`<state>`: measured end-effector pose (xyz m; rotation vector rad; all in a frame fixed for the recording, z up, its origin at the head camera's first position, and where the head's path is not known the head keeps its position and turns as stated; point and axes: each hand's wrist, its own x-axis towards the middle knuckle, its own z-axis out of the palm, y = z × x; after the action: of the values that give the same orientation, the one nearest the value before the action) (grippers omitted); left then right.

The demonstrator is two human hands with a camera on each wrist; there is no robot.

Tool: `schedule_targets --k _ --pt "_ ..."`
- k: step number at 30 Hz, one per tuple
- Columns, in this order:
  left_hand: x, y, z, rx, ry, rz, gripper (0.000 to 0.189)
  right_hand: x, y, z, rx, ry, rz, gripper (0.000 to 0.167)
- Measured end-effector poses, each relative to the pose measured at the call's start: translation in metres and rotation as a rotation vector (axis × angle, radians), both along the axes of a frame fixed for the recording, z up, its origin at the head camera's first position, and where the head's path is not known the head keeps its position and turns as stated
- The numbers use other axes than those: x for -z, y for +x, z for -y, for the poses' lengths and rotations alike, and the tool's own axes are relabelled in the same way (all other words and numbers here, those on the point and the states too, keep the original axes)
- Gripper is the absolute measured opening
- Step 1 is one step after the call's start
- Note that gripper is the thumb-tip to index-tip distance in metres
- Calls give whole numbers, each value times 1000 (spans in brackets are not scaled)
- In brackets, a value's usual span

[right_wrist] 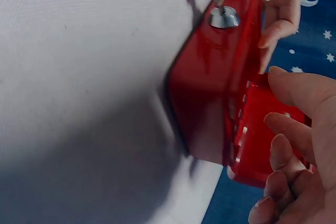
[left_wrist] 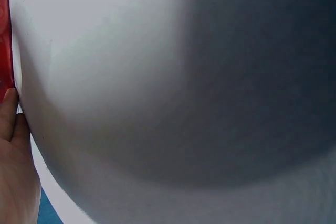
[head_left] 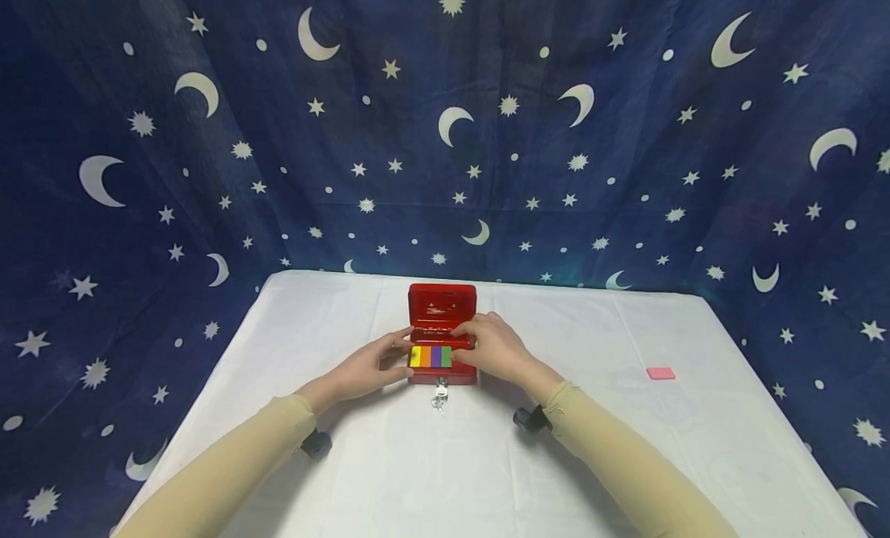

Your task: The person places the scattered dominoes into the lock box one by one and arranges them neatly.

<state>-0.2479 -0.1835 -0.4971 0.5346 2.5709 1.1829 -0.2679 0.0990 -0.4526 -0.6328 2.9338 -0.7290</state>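
A small red metal cash box (head_left: 443, 380) stands on the table with its lid (head_left: 442, 302) raised. A row of flat blocks lies in its opening: yellow (head_left: 416, 357), orange (head_left: 426, 357), purple (head_left: 436, 357) and green (head_left: 446, 357). My left hand (head_left: 375, 360) holds the box's left side, thumb near the front corner and fingers farther back. My right hand (head_left: 497, 346) hangs over the right part of the box, thumb beside the green block and index finger behind it. In the right wrist view, thumb and fingers are loosely bent and apart, with nothing visible between them.
A key with a small ring (head_left: 439, 397) hangs from the lock on the box's front. A pink block (head_left: 660, 373) lies on the white tablecloth (head_left: 591, 445) to the right. Dark blue cloth (head_left: 389, 236) with moons and stars surrounds the table at back and sides.
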Motion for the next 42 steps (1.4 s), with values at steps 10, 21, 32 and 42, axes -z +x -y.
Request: schedule_targets --k 10,21,32,42 --pt "0 0 -1 4 -9 -24 55 -21 7 -34 42 -21 -50 43" --pt "0 1 0 10 -9 -26 55 -23 9 -86 107 -29 -111 42" --pt "1 1 1 11 -6 -35 57 -10 15 -132 151 -42 -163 42" --pt "2 0 2 19 5 -33 53 0 23 -159 212 -26 -133 42"
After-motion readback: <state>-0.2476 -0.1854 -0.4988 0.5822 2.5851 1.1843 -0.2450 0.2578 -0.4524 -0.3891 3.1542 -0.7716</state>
